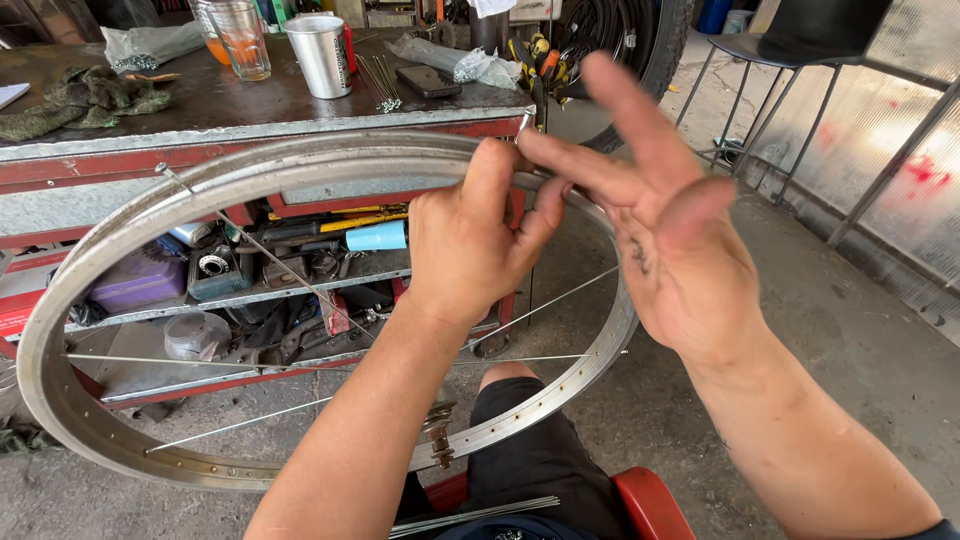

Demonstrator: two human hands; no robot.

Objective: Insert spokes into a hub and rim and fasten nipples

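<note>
A silver bicycle wheel rim (120,232) stands upright in front of me, with several thin spokes (290,283) running toward a hub (438,432) near my knee. My left hand (470,235) grips the upper right part of the rim, fingers curled over it. My right hand (655,215) is at the same spot; its thumb and forefinger pinch a small spoke end or nipple (524,122) at the rim, the other fingers spread upward. More loose spokes (470,516) lie across my lap.
A red metal workbench (150,160) stands behind the rim, carrying a steel cup (321,55), a glass (240,38), a phone (427,81), rags (85,97) and loose spokes (378,82). Its lower shelves hold tools. A stool (760,60) and a tyre (660,40) stand at the back right. I sit on a red seat (650,500).
</note>
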